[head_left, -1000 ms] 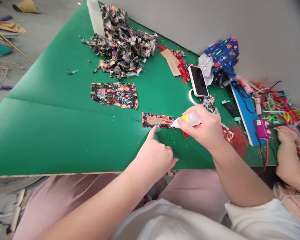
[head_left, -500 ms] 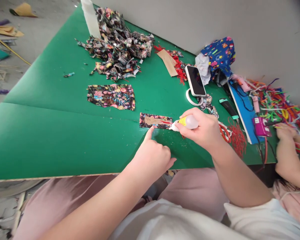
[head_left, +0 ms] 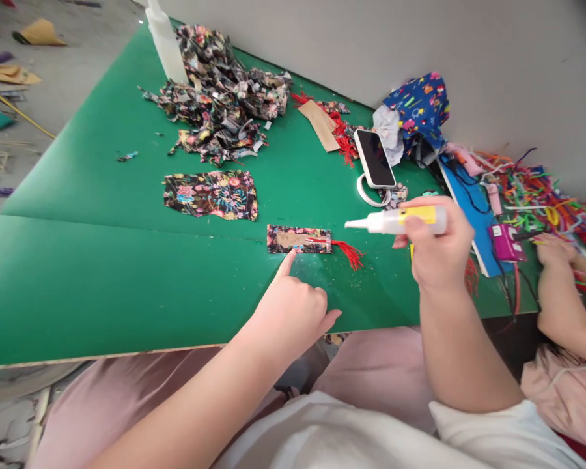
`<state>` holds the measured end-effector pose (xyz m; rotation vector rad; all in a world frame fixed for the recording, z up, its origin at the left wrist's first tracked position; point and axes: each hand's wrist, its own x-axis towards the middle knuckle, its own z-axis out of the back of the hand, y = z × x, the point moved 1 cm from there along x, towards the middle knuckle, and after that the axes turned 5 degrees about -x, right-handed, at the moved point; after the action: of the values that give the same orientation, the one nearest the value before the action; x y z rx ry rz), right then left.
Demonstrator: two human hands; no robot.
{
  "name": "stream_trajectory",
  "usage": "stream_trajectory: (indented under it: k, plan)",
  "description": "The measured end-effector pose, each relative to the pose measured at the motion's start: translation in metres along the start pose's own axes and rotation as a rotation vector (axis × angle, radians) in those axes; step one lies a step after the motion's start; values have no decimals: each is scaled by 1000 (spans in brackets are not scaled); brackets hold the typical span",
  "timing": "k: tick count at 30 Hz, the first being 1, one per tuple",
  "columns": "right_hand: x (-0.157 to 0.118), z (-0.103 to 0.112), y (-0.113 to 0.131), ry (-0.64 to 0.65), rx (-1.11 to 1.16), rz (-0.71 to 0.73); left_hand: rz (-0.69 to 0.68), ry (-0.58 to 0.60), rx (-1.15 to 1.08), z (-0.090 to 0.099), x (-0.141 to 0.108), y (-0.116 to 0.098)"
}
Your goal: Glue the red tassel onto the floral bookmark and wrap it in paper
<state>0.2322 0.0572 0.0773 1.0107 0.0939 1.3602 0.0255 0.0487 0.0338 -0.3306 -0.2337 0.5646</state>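
Note:
A small strip edged in dark floral cloth [head_left: 280, 240], with a brown middle, lies on the green table [head_left: 127, 280]. From its right end a red tassel [head_left: 350, 255] spreads out. My left hand [head_left: 293, 299] presses the strip's lower edge with an outstretched index finger; the thumb is apart and the other fingers are curled. Above the table, to the right of the strip, my right hand [head_left: 439, 244] is closed around a white glue bottle [head_left: 385, 222] with a yellow label, its nozzle pointing left. Left of the strip lies a floral cloth piece [head_left: 209, 195].
Floral scraps [head_left: 224, 91] are heaped beside a tall white bottle [head_left: 167, 49] at the back. A phone [head_left: 375, 158], brown card [head_left: 318, 125], blue patterned cloth [head_left: 420, 107] and colourful strands [head_left: 542, 189] lie rightward. Another person's hand [head_left: 557, 251] is at the right.
My right hand has lifted the glue bottle up and rightward, away from the strip, uncovering the tassel. My left finger remains on the strip. The whole view has shifted slightly.

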Motion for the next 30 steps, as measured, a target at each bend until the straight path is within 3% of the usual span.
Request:
stream_trajectory:
  k: [3,6,13,17,20,23,26,30]
  plan:
    - [5,11,-20,-90,278,-116,4,8,15,1,0,1]
    - [14,7,-35,-3,284,-97,4,23,31,0,-1,0]
    - [33,-58,-50,238,163,-179,-30,23,-1,5,-7,-2]
    - [32,-74,-55,259,64,-196,0,-116,-86,28,-9,21]
    - [30,-75,-58,265,99,-193,158,-241,-14,41,-6,48]
    - [28,-74,-62,296,155,-194,203,-257,58,38,-2,64]
    - [24,-67,-65,303,164,-172,180,-229,107,27,1,65]
    - [12,-45,-71,169,126,-186,161,-218,144,18,-2,59]
